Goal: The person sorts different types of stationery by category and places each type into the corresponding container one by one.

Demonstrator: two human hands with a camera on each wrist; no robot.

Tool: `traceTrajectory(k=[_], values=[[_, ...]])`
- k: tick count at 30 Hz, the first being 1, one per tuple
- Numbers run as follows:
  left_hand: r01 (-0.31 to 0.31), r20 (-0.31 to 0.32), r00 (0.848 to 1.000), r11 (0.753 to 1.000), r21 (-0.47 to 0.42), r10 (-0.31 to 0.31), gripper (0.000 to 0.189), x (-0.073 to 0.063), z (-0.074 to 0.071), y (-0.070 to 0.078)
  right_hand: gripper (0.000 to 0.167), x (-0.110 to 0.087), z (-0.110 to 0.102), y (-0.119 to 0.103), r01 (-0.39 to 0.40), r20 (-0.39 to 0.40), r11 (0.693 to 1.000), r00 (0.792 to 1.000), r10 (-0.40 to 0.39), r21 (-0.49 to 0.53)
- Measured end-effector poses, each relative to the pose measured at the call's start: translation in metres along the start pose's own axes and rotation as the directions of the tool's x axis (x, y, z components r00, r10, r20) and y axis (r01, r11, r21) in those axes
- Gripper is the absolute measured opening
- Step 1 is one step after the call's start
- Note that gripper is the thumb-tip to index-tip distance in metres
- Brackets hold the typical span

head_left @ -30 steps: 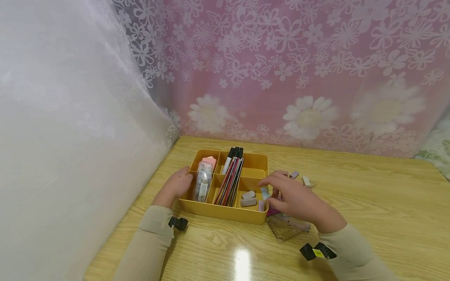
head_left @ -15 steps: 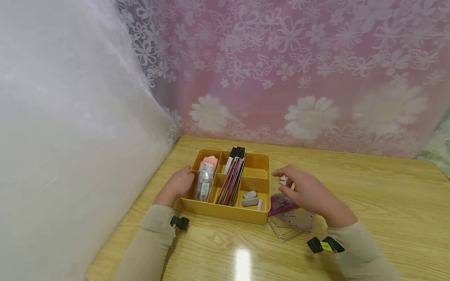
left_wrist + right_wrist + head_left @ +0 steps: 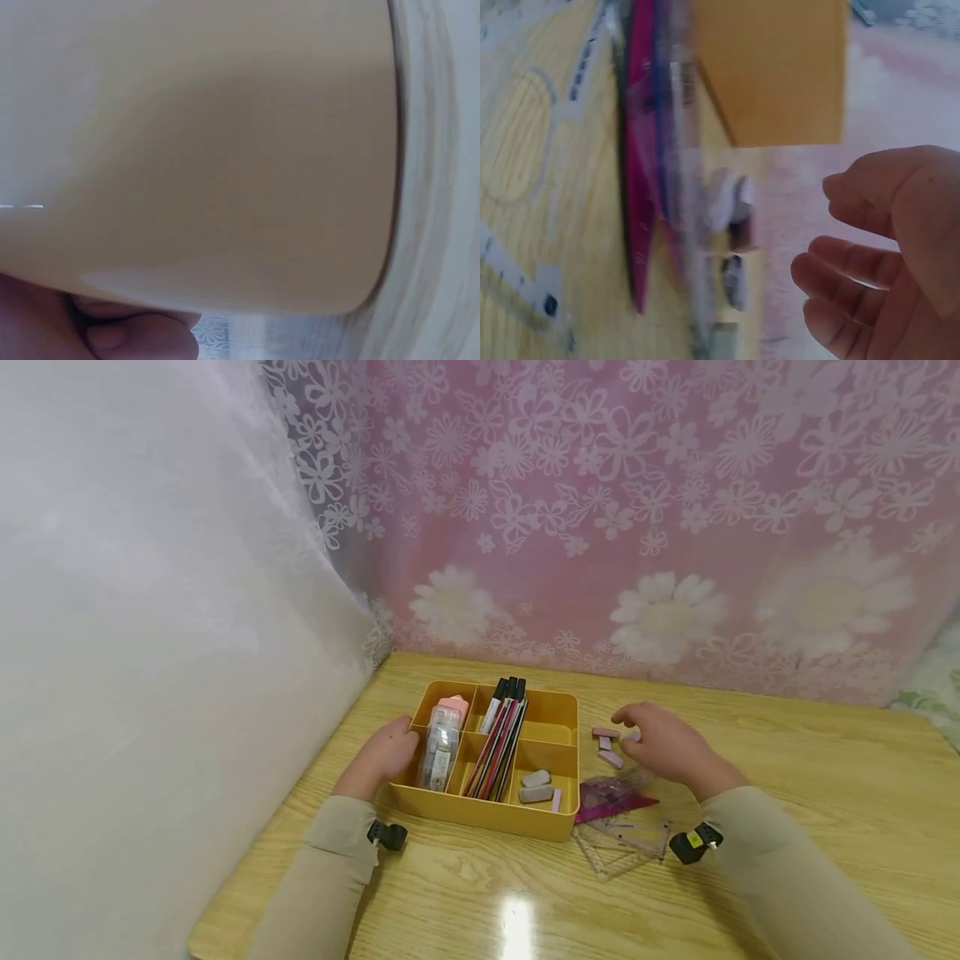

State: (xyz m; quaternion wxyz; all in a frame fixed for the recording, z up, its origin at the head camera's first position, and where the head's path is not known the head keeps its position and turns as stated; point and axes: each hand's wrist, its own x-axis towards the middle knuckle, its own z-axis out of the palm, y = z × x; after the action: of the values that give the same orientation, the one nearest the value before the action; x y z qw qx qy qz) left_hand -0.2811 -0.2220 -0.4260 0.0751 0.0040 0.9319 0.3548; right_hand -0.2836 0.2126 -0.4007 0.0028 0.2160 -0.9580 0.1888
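A yellow divided organizer (image 3: 480, 810) sits on the table, and my left hand (image 3: 386, 752) grips its left wall. The left wrist view shows that wall close up, with curled fingers (image 3: 142, 337) at its edge. My right hand (image 3: 667, 747) hovers right of the organizer, thumb and fingers apart, holding nothing. Small pinkish erasers (image 3: 606, 733) lie on the table by its fingertips; a pale one is partly covered by the hand. In the organizer's front right compartment rest two greyish erasers (image 3: 536, 793) and a thin pink one (image 3: 556, 800).
Pencils (image 3: 495, 756) and black-capped markers (image 3: 512, 687) lean across the middle compartments. A clear case (image 3: 440, 752) and a pink item (image 3: 453, 702) fill the left ones. Clear rulers (image 3: 618, 852) and a magenta ruler (image 3: 615, 806) lie beside the organizer's front right corner.
My right hand has moved from over the front right compartment out to the right, uncovering the erasers and rulers on the table. The left hand stays on the organizer's left wall.
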Motion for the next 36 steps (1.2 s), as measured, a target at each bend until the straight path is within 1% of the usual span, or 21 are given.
traceTrajectory(k=[2, 4, 7, 9, 11, 15, 17, 19, 23, 26, 30, 36], values=[[-0.004, 0.001, 1.0, 1.0, 0.008, 0.004, 0.049, 0.0, 0.0, 0.001, 0.041, 0.009, 0.008, 0.003, -0.045, 0.019, 0.999, 0.999, 0.045, -0.017], [-0.017, 0.0, 1.0, 1.0, 0.025, 0.017, 0.048, 0.0, 0.0, 0.002, 0.048, 0.018, 0.014, 0.005, -0.098, 0.042, 0.994, 0.994, 0.1, -0.04], [-0.032, -0.007, 0.999, 0.999, 0.039, 0.033, 0.047, -0.001, 0.0, 0.002, 0.052, 0.029, 0.02, 0.005, -0.175, 0.069, 0.982, 0.981, 0.18, -0.073], [-0.034, -0.006, 0.999, 0.999, 0.035, 0.034, 0.046, -0.001, 0.001, 0.002, 0.051, 0.034, 0.022, 0.003, -0.216, 0.088, 0.972, 0.971, 0.224, -0.091], [-0.027, -0.006, 1.0, 0.999, 0.019, 0.027, 0.047, -0.002, 0.003, 0.001, 0.048, 0.037, 0.024, 0.0, -0.245, 0.093, 0.964, 0.963, 0.254, -0.102], [-0.009, -0.001, 1.0, 1.0, -0.011, 0.009, 0.048, -0.003, 0.004, 0.001, 0.055, 0.042, 0.031, -0.002, -0.276, 0.073, 0.952, 0.955, 0.287, -0.135], [-0.004, -0.005, 1.0, 1.0, -0.016, 0.004, 0.049, -0.003, 0.003, 0.002, 0.055, 0.044, 0.034, -0.001, -0.285, 0.064, 0.946, 0.953, 0.297, -0.154], [-0.007, -0.009, 1.0, 1.0, -0.007, 0.007, 0.048, -0.003, 0.002, 0.002, 0.052, 0.046, 0.036, 0.001, -0.294, 0.062, 0.943, 0.95, 0.307, -0.158], [0.002, -0.011, 1.0, 1.0, -0.01, -0.002, 0.048, -0.002, 0.0, 0.001, 0.041, 0.047, 0.037, 0.003, -0.298, 0.08, 0.949, 0.949, 0.306, -0.1], [0.01, -0.009, 1.0, 1.0, -0.016, -0.01, 0.048, -0.002, 0.0, 0.001, 0.035, 0.045, 0.035, 0.003, -0.283, 0.081, 0.958, 0.955, 0.285, -0.041], [0.014, -0.008, 1.0, 1.0, -0.022, -0.014, 0.048, -0.001, 0.0, 0.001, 0.028, 0.039, 0.029, -0.003, -0.23, 0.06, 0.973, 0.972, 0.229, 0.005], [0.013, -0.008, 1.0, 0.999, -0.036, -0.014, 0.047, -0.001, 0.001, 0.0, 0.02, 0.025, 0.014, -0.021, -0.132, 0.016, 0.987, 0.991, 0.131, 0.092]])
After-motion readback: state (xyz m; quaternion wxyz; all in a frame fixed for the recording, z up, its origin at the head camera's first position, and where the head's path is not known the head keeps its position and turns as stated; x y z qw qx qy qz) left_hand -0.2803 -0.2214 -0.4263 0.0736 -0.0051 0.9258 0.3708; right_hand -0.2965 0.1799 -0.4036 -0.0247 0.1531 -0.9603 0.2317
